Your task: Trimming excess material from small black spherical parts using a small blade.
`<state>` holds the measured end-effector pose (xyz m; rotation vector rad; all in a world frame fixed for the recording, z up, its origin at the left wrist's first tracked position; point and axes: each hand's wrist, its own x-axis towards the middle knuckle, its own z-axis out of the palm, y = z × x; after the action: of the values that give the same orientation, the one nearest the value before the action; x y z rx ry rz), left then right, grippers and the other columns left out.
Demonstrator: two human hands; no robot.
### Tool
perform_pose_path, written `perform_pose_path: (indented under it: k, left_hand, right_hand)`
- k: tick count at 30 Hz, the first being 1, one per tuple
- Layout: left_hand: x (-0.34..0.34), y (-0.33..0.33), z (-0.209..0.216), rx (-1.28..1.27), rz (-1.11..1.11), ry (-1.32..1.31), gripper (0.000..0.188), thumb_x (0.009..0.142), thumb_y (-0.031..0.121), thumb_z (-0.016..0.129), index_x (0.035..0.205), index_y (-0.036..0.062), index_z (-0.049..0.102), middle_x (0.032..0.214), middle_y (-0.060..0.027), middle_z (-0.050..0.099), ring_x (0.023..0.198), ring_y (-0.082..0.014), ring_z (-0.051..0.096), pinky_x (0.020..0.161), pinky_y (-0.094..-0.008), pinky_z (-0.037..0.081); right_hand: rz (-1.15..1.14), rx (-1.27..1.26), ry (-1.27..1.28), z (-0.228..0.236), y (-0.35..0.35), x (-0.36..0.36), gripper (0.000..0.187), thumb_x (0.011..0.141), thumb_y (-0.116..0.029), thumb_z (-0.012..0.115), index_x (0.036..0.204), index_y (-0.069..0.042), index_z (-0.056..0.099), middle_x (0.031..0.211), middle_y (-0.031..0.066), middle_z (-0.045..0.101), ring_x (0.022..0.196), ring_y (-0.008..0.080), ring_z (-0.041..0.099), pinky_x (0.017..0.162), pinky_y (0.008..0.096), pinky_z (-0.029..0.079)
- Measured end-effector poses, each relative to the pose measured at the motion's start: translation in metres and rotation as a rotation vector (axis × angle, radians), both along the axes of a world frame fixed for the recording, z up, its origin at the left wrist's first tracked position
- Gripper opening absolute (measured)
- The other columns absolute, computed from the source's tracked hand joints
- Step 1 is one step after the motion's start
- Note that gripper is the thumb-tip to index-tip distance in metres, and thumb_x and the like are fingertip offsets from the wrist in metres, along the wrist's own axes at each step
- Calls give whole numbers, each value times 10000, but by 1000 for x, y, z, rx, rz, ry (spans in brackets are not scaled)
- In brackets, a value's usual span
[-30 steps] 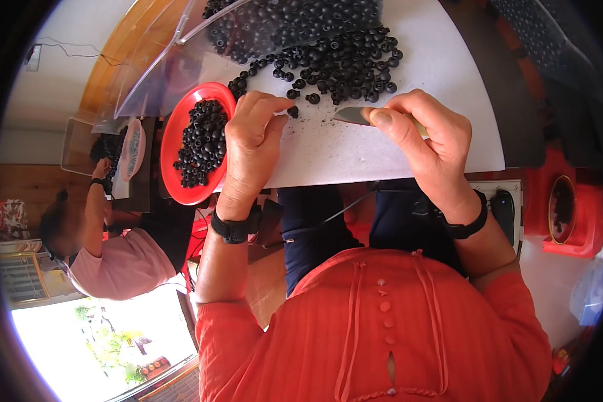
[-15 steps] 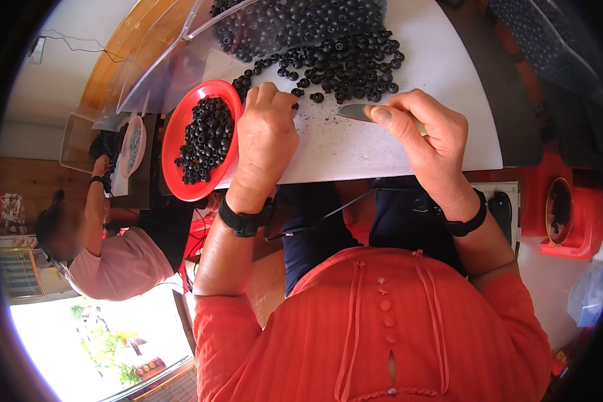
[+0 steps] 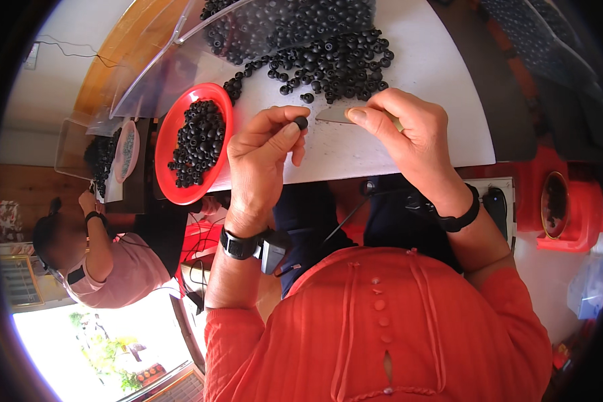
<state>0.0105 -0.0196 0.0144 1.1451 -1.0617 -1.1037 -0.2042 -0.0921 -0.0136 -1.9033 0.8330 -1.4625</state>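
Observation:
Between thumb and index finger, my left hand (image 3: 258, 161) pinches a small round black bead-like piece (image 3: 301, 122) above the near part of the white tabletop (image 3: 442, 60). My right hand (image 3: 415, 127) is closed round a small knife (image 3: 333, 116). Its thin blade points left toward the piece, with a gap between them. Most of the handle is hidden in my fingers. Beyond both hands lies a heap of loose black pieces (image 3: 338, 63), several showing a hole. A red plate (image 3: 163, 157), left of my left hand, holds many more such pieces.
A clear plastic bin (image 3: 254, 27) lies at the back with black pieces in it. At far left a person (image 3: 124, 268) sits by a pink dish (image 3: 121, 172) and another dark heap. A red stool-like object (image 3: 579, 224) stands at right. Dark crumbs dot the tabletop.
My left hand has turned over and drawn back from the heap, bringing the pinched black piece into view. My right hand and knife have shifted slightly left. The other person's hand has moved down.

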Motion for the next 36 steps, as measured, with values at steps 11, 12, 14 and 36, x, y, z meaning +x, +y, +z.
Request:
perform_pose_path:
  k: [11, 12, 14, 36]
  left_hand:
    - [-9, 1, -17, -7, -88, 354, 253, 1055, 37, 618, 1278, -69, 675, 1070, -163, 716, 798, -206, 645, 703, -325, 511]
    - [-8, -1, -20, -18, -117, 373, 258, 1056, 31, 610, 1288, -67, 672, 1072, -166, 714, 801, -207, 644, 702, -324, 510]
    - [-9, -1, -21, -29, -142, 391, 264, 1058, 25, 602, 1297, -65, 668, 1073, -168, 713, 804, -207, 643, 701, -324, 510]
    - [-24, 3, -25, -32, -50, 410, 319, 1052, 33, 571, 1343, -79, 635, 1077, -180, 686, 899, -245, 637, 688, -350, 511]
  right_hand:
    - [-10, -25, 82, 2, 1, -2, 214, 913, -206, 810, 787, -55, 726, 640, 94, 636, 508, 229, 571, 489, 358, 418]
    - [-11, -20, 83, 2, 0, -2, 215, 913, -208, 810, 786, -56, 725, 643, 95, 638, 512, 235, 576, 491, 360, 420]
    - [-13, -26, 87, 2, 0, -2, 218, 913, -210, 809, 785, -57, 721, 645, 95, 637, 517, 239, 579, 494, 363, 424]
    - [-56, -128, 147, -4, -4, 0, 301, 901, -236, 823, 726, -70, 642, 630, 85, 602, 531, 272, 587, 487, 393, 425]
